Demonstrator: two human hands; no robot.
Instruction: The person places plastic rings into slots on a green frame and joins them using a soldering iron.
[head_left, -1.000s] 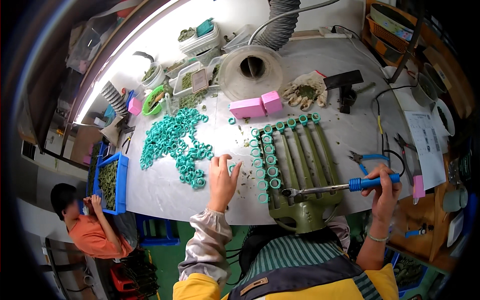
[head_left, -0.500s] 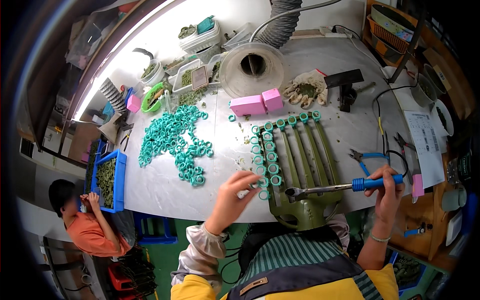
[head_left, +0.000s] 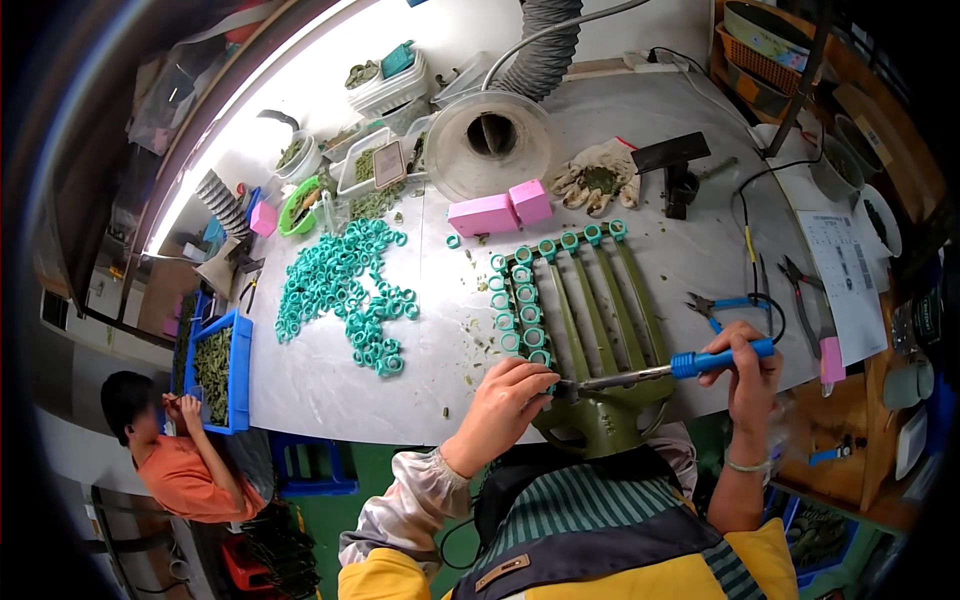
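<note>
My right hand (head_left: 748, 385) grips the blue handle of a soldering iron (head_left: 715, 360). Its metal shaft points left, the tip right beside the fingertips of my left hand (head_left: 503, 408). That hand is closed, pinching a teal ring (head_left: 552, 388) mostly hidden by the fingers, at the near end of the leftmost bar. The olive-green comb-shaped frame (head_left: 605, 425) lies at the table's near edge, its several bars running away from me. Teal rings (head_left: 530, 313) line both sides of the left bar, and single rings (head_left: 592, 234) sit on the other bars' far ends.
A heap of loose teal rings (head_left: 345, 280) lies to the left. Pink blocks (head_left: 485, 215), a clear funnel hood (head_left: 460, 160) and a soiled glove (head_left: 597, 185) stand beyond the frame. Pliers (head_left: 715, 305) lie right. A person in orange (head_left: 190, 470) works at far left.
My left hand has moved right and nearer, closing at the near end of the left bar. The iron has shifted left, its tip now at those fingers. The whole view has shifted slightly.
</note>
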